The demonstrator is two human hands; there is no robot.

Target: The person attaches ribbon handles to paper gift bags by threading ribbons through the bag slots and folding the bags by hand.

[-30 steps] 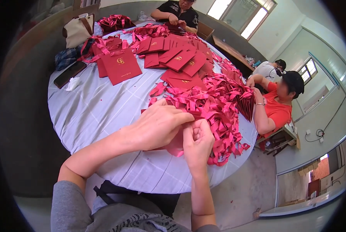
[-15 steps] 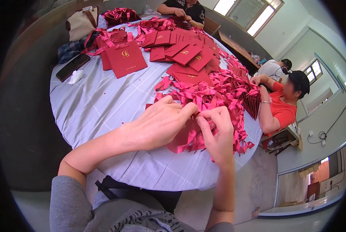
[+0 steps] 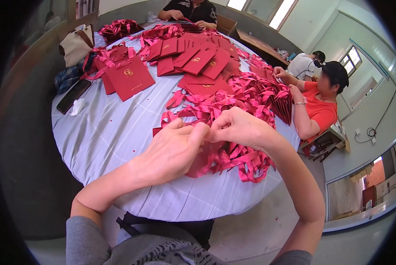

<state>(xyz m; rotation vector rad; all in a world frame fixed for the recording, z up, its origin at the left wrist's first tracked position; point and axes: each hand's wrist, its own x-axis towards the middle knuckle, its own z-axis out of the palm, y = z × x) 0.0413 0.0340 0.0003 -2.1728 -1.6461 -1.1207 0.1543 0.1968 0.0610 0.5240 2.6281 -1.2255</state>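
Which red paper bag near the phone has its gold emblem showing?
The upper red paper bag, right of the phone: its gold emblem shows. The bag tucked under it is mostly covered, no emblem visible.

Left hand (image 3: 171,152) and right hand (image 3: 240,128) sat close
Left fingers (image 3: 194,134) curled under; right fingertips (image 3: 216,133) pinched together, the right elbow (image 3: 314,214) bent wide.

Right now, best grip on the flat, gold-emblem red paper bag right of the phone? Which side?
Likely the near edge of the red paper bag, pinched thumb-over from the person's side: it lies flat with that edge on the pale tablecloth, while pink ribbon lies by its far end and a second bag shows under its left side.
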